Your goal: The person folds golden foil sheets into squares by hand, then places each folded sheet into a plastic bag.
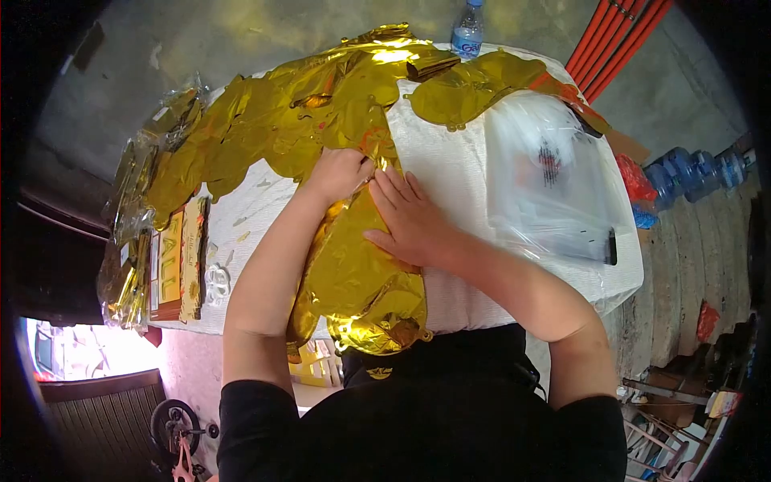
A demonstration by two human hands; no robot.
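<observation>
With the middle of the view as the dial's centre, a gold foil balloon [353, 269], flat and uninflated, runs from just above the centre down to 6 o'clock, its crinkled lower end lapping over the near edge of the white-covered table [442, 153]. The left hand [341, 173], at 11 o'clock, is curled closed, seemingly pinching the foil at its narrow upper part, though the fingertips are hidden. The right hand [408, 225], just off the centre toward 1 o'clock, lies spread, palm down, its fingers pointing to 11 o'clock and its fingertips close beside the left hand. From 10 to 12 o'clock spreads a heap of flat gold foil balloons [273, 108], overlapping one another; more foil continues at 1 o'clock, near a water bottle [467, 40] with a blue cap. Between 2 and 3 o'clock lies a stack of clear plastic bags [522, 185] with dark print on it. Near 9 o'clock are yellow lettered cards [169, 265], with small white pieces [217, 283] beside them and clear-wrapped packets [128, 193] at the table's edge. Beyond the table, orange-red tubes [610, 44] lean between 1 and 2 o'clock, and large blue water jugs [687, 173] and a red plastic bag [634, 177] sit toward 3 o'clock.
</observation>
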